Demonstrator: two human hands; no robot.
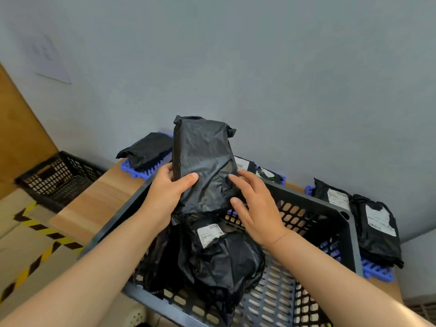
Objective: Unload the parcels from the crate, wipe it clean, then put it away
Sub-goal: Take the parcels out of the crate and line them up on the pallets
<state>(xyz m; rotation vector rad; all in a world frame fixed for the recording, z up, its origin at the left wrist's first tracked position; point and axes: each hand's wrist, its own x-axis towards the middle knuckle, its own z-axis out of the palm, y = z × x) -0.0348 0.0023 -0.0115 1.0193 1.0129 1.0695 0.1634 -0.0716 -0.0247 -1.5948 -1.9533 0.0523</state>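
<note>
Heaped parcels (219, 260) fill the left of the crate (278, 300); open floor shows at its right. Above the far rim, the left hand (165, 192) grips a raised parcel (203, 156) upright, and the right hand (257, 208) touches it with straight fingers. Beyond, stacked parcels (375, 227) sit on a blue mat (377, 271) against the wall (283, 79).

Two crates: a grey crate (313, 204) and, left of it, a black crate (59, 175). Three blue trays (138, 169) behind and beside it. At least six parcels (203, 161) in and around it
</note>
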